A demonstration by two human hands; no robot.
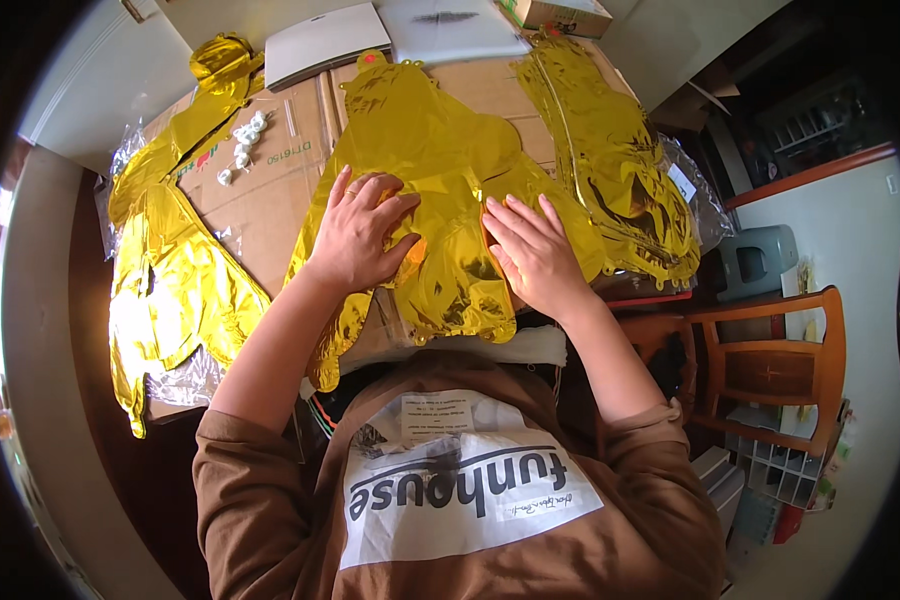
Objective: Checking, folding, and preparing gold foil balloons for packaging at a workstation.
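Note:
A flat gold foil balloon (425,140) lies spread on a sheet of brown cardboard (270,190) in front of me. My left hand (360,232) lies palm down on its lower left part, fingers apart. My right hand (532,248) presses flat on the foil just to the right, fingers together and pointing away from me. Neither hand grips anything. The lower edge of the balloon (460,315) hangs toward my chest.
More gold foil balloons lie at the left (170,270) and at the right (615,160). A cluster of small white pieces (243,140) sits on the cardboard. White flat boxes (325,42) lie at the far edge. A wooden chair (780,370) stands at the right.

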